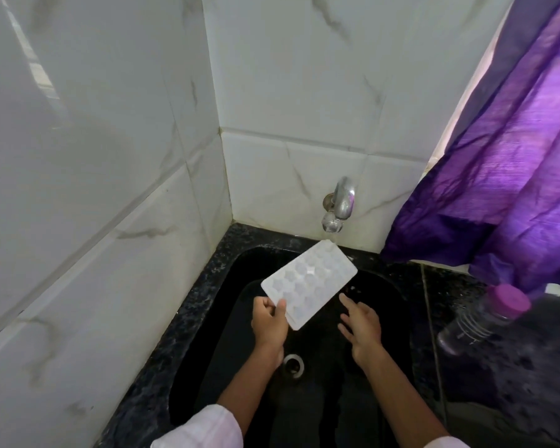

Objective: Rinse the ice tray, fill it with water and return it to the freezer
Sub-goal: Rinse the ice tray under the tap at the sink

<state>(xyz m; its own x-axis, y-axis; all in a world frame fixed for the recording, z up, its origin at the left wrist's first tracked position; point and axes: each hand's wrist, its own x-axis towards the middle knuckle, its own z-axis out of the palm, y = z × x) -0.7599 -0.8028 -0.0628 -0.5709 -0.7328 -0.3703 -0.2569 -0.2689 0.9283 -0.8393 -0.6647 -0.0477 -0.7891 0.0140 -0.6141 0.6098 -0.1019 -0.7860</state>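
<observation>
One pinch carries everything: the left hand (pixel 269 323) grips the near short edge of the white rectangular plastic ice tray (pixel 314 279), thumb on top and fingers curled beneath. The right hand (pixel 361 328) hovers just beside the tray, fingers spread and holding nothing. The tray hangs over the black stone sink (pixel 236 305), cells up. Its long axis runs away and rightward, with the far end under the chrome wall tap (pixel 340 202). It is probably light, fairly stiff and slippery when wet; once filled, it wants holding level by both short ends.
</observation>
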